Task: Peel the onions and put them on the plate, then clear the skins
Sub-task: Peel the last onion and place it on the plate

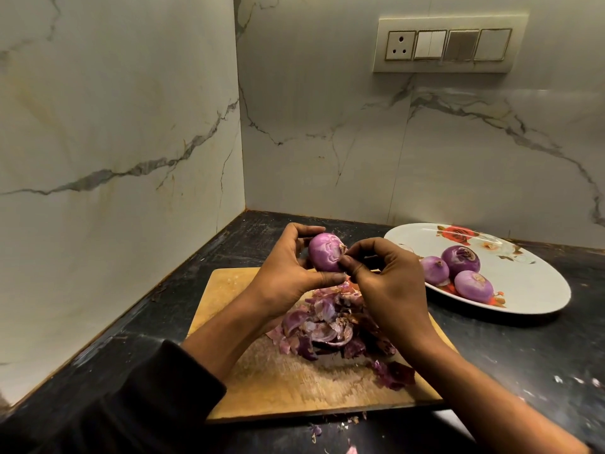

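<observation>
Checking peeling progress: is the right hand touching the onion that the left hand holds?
Touching. The head view shows the right hand pinching at the side of the onion, which the left hand grips above the cutting board.

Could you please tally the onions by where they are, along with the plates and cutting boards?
Onions on the plate: 3
Onion in the hands: 1
Plates: 1
Cutting boards: 1
Total: 6

Found no readable text, label, brand or number anywhere. Looked over the switch panel (pixel 448 44) and the flowered plate (pixel 530 283); saw only plain faces and a rose pattern.
</observation>
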`<move>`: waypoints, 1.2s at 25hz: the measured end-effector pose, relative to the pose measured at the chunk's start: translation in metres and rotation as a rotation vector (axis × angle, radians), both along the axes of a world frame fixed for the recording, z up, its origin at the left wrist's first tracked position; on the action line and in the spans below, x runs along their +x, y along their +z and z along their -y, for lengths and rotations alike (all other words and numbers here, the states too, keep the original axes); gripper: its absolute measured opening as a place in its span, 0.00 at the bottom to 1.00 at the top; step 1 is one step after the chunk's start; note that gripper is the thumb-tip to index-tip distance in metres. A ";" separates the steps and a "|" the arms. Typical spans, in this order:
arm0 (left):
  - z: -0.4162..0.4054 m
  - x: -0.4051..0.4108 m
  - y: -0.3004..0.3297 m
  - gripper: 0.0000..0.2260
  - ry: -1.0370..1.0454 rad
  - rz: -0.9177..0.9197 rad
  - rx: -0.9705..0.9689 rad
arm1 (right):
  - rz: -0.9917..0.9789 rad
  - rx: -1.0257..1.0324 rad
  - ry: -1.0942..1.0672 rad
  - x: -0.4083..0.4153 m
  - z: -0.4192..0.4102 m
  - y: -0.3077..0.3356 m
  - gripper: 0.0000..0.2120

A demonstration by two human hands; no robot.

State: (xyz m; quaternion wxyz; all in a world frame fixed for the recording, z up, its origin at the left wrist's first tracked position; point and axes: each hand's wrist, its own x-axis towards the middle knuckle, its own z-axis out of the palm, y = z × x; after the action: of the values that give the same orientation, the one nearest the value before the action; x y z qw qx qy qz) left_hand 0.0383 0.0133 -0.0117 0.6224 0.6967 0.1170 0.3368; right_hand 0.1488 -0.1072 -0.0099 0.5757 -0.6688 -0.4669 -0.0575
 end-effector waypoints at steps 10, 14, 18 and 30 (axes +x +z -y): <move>0.003 -0.002 0.004 0.28 -0.146 0.021 -0.202 | 0.180 -0.022 -0.022 0.001 -0.005 -0.001 0.15; 0.005 -0.003 0.007 0.26 -0.213 0.046 -0.289 | 0.226 0.007 -0.040 -0.002 -0.004 -0.002 0.16; 0.004 -0.005 0.008 0.23 -0.260 0.043 -0.364 | 0.268 0.011 -0.033 -0.004 -0.004 -0.002 0.16; 0.001 -0.004 0.009 0.23 -0.268 0.066 -0.424 | 0.236 0.129 0.008 0.003 0.002 -0.001 0.11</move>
State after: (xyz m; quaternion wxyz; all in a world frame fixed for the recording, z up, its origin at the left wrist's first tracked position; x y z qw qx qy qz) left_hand 0.0342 0.0126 -0.0030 0.7973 0.5484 0.0713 0.2420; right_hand 0.1520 -0.1091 -0.0105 0.5587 -0.6172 -0.5293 -0.1633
